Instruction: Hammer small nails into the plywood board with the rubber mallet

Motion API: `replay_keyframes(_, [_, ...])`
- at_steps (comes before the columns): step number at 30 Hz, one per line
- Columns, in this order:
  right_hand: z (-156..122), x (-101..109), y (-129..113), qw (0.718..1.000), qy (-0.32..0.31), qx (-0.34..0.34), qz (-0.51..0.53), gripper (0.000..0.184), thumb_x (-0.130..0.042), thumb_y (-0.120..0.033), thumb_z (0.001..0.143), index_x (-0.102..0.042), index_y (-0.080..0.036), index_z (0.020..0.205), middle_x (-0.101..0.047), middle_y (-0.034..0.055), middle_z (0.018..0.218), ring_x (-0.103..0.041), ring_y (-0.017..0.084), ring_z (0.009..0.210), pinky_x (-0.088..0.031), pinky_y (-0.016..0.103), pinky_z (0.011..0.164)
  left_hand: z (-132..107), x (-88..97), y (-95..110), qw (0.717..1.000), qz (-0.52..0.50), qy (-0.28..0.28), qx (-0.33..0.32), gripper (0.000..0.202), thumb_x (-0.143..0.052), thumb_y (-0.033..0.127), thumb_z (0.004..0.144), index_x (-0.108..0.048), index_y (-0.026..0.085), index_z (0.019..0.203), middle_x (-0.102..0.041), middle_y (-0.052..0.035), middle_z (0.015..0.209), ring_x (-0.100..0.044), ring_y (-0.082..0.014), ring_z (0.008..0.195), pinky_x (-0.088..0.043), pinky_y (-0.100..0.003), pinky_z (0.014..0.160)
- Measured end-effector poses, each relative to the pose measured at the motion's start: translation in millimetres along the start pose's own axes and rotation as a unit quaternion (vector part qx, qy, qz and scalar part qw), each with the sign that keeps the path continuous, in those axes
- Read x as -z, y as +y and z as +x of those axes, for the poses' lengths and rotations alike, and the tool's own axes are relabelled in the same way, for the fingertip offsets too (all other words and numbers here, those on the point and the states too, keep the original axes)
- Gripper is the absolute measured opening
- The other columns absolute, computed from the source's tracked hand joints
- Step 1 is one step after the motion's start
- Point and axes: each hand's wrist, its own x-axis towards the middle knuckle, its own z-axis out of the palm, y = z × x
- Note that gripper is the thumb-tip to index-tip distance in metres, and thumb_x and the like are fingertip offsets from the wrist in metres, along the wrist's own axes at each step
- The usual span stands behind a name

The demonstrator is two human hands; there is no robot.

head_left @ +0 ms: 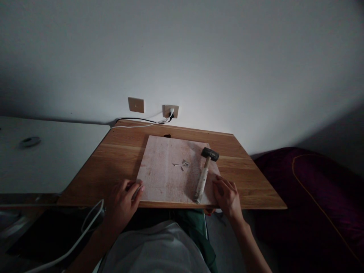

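A pale, worn square board (162, 178) lies flat on the wooden table. My left hand (125, 197) grips its front left edge, fingers curled and thumb on the side. At the right edge, near the front corner, my right hand (227, 195) holds the board with bent fingers. A mallet (202, 182) with a black head and a worn, whitish handle rests on the board's right part, head toward the wall, close to my right hand but apart from it. Several small metal pieces that look like nails (185, 163) lie in a little heap near the board's middle.
The wooden table (110, 163) backs onto a wall with a socket (175, 110) and plugged-in cables (148, 124). A white table (51, 159) adjoins on the left. On the right is a dark purple cushioned thing (284, 182). A white cable (71, 248) loops below my left arm.
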Motion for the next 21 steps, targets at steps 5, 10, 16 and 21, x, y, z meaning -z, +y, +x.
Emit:
replay_keyframes(5, [1, -1, 0, 1.000, 0.008, 0.004, -0.005, 0.026, -0.056, -0.027, 0.103, -0.081, -0.021, 0.101, -0.082, 0.0154, 0.119, -0.071, 0.031, 0.104, -0.059, 0.048, 0.092, 0, -0.1, 0, 1.000, -0.005, 0.003, -0.009, 0.039, -0.045, 0.046, 0.113, -0.079, 0.025, 0.111, -0.071, -0.0075, 0.102, -0.072, -0.0241, 0.091, -0.056, -0.037, 0.082])
replay_keyframes(10, [-2, -2, -10, 1.000, 0.010, 0.006, 0.002, 0.025, -0.057, -0.026, 0.104, -0.081, -0.021, 0.101, -0.081, 0.0148, 0.121, -0.072, 0.030, 0.103, -0.061, 0.048, 0.092, 3, 5.0, -3, 1.000, 0.004, 0.023, -0.001, 0.041, -0.046, 0.047, 0.112, -0.080, 0.024, 0.108, -0.071, -0.0080, 0.099, -0.073, -0.0242, 0.088, -0.057, -0.036, 0.080])
replay_keyframes(16, [-9, 1, -27, 0.999, -0.013, 0.022, 0.026, 0.024, -0.059, -0.028, 0.106, -0.081, -0.021, 0.108, -0.080, 0.0149, 0.123, -0.070, 0.031, 0.112, -0.061, 0.048, 0.095, -3, 18.4, -20, 0.999, -0.033, 0.018, 0.023, 0.046, -0.046, 0.054, 0.111, -0.079, 0.023, 0.102, -0.069, -0.0074, 0.096, -0.074, -0.0226, 0.088, -0.062, -0.033, 0.085])
replay_keyframes(21, [2, 5, -29, 0.999, -0.048, 0.005, 0.021, 0.026, -0.056, -0.032, 0.107, -0.080, -0.021, 0.109, -0.081, 0.0154, 0.116, -0.071, 0.032, 0.102, -0.058, 0.049, 0.092, -10, 24.2, -26, 0.998, -0.049, 0.024, 0.015, 0.038, -0.051, 0.051, 0.109, -0.077, 0.023, 0.112, -0.070, -0.0106, 0.113, -0.075, -0.0248, 0.100, -0.064, -0.036, 0.093])
